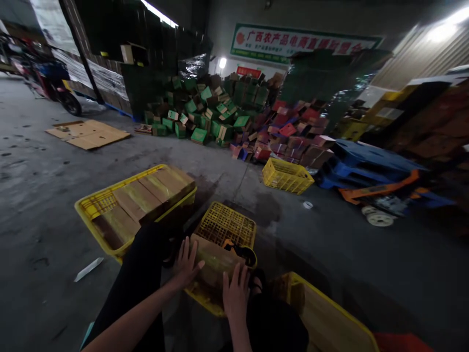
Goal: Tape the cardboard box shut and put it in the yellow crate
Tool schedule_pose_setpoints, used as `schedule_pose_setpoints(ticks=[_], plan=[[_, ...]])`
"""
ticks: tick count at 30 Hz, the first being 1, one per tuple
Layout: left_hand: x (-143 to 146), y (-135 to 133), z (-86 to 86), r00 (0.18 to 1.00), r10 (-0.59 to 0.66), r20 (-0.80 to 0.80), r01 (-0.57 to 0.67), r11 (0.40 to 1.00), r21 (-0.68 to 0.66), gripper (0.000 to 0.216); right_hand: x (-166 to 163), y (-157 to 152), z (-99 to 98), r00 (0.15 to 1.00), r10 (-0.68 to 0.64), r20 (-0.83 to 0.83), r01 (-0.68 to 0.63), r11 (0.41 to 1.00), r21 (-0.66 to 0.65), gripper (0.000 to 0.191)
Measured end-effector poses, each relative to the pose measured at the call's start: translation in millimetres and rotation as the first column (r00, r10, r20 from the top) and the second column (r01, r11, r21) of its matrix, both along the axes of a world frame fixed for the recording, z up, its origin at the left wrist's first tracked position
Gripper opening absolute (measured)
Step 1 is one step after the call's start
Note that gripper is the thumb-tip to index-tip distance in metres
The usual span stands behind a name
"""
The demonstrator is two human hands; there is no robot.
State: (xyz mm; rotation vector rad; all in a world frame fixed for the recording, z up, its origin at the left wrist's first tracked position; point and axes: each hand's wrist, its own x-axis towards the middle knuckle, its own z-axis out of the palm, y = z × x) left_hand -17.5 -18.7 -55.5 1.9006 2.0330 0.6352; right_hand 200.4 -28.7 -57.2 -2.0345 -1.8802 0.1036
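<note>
A brown cardboard box with clear tape along its top rests on an upturned yellow plastic crate between my legs. My left hand lies on the box's left end with fingers spread. Against the right end is my right hand, its fingers stretched out. Just behind the box, on the crate, sits an orange and black tape dispenser with a roll of tape, partly hidden by the box. To my left, a yellow basket holds several taped cardboard boxes.
At my right stands another yellow crate with cardboard in it. Ahead are a yellow crate, blue pallets and an orange pallet jack. Piles of green boxes and red boxes lie behind. Flattened cardboard lies left.
</note>
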Motion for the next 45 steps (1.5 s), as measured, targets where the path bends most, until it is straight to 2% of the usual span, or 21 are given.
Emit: schedule_pose_setpoints(ticks=[3, 6, 12, 15, 19, 22, 27, 31, 34, 38, 41, 43, 45], plan=[[5, -8, -4.8, 0.993, -0.045, -0.109, 0.056, 0.993, 0.104, 0.078, -6, -8, 10.4, 0.996, 0.022, 0.087, -0.019, 0.999, -0.032, 0.083], [20, -15, -6.6, 0.974, -0.148, -0.172, 0.169, 0.979, 0.111, 0.077, -11, -14, 15.9, 0.989, 0.068, 0.133, -0.067, 0.998, -0.007, 0.075], [55, -24, -13.3, 0.933, -0.332, -0.138, 0.346, 0.934, 0.092, 0.063, -8, -19, 14.7, 0.979, 0.134, 0.154, -0.138, 0.990, 0.018, 0.065], [56, -24, -15.4, 0.924, -0.369, -0.099, 0.377, 0.922, 0.084, 0.059, -4, -17, 11.5, 0.972, 0.163, 0.167, -0.171, 0.985, 0.034, 0.065], [42, -20, -11.8, 0.918, -0.391, -0.062, 0.394, 0.917, 0.059, 0.057, 1, -11, 6.5, 0.965, 0.161, 0.206, -0.176, 0.983, 0.056, 0.069], [29, -17, -3.6, 0.933, -0.358, -0.045, 0.359, 0.933, 0.019, 0.057, 4, -8, 3.8, 0.955, 0.178, 0.238, -0.196, 0.979, 0.053, 0.068], [9, -14, 18.3, 0.976, -0.215, -0.033, 0.211, 0.973, -0.095, 0.060, 10, -6, -3.7, 0.958, 0.101, 0.267, -0.119, 0.991, 0.053, 0.063], [-2, -13, 36.0, 0.993, -0.115, 0.001, 0.113, 0.975, -0.191, 0.067, 17, -3, -11.9, 0.949, 0.092, 0.301, -0.118, 0.990, 0.071, 0.065], [-4, -12, 41.5, 0.997, -0.081, 0.017, 0.083, 0.972, -0.218, 0.070, 17, -2, -14.6, 0.945, 0.078, 0.316, -0.110, 0.990, 0.086, 0.066], [8, -8, 32.0, 0.993, -0.118, -0.026, 0.110, 0.971, -0.213, 0.076, 8, -1, -13.1, 0.939, 0.089, 0.333, -0.122, 0.989, 0.081, 0.067], [31, -10, 17.9, 0.969, -0.246, -0.003, 0.242, 0.953, -0.184, 0.072, -3, -1, -9.6, 0.929, 0.183, 0.320, -0.198, 0.980, 0.015, 0.058], [46, -13, 10.2, 0.940, -0.341, 0.019, 0.341, 0.931, -0.127, 0.061, -7, -4, -6.0, 0.914, 0.266, 0.306, -0.272, 0.962, -0.022, 0.055], [56, -17, 5.9, 0.924, -0.381, 0.030, 0.382, 0.921, -0.072, 0.056, -7, -7, -1.3, 0.914, 0.274, 0.300, -0.282, 0.959, -0.019, 0.055]])
